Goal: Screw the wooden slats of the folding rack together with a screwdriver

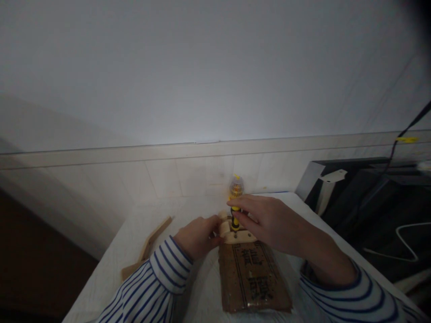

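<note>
Surface: a white tabletop (202, 287), faintly streaked, its far edge near the wall; left and right edges slant away from the viewer.
Wall: plain grey-white wall (202, 72) above, pale panelling (161, 179) below, a light trim strip (134, 151) between them.
Light: dim; soft shadow across the wall at left.
Right of table: dark flat panels (377, 197) leaning together, with a pale metal bracket (333, 176), a white cable (407, 259) and a black cable (393, 152).
Left of table: dark brown area, detail lost.
Tool: yellow-and-black handle (235, 220), upright, clear rounded top with yellow and orange showing; stands over the wood at table centre. Lower tip too small to make out.
Wooden pieces: pale, smooth, rounded ends (240, 237); dark round holes in the nearest one; lying across the far end of the cardboard.
Cardboard: brown flat piece (252, 278), dark printed characters and lines, glossy in places.
Right hand: (266, 220) thumb and fingers pinched round the tool.
Left hand: (200, 235) fingers curled, gripping the wooden pieces' left end.
Spare wood: angled pale strips (153, 240) beside the left forearm.
</note>
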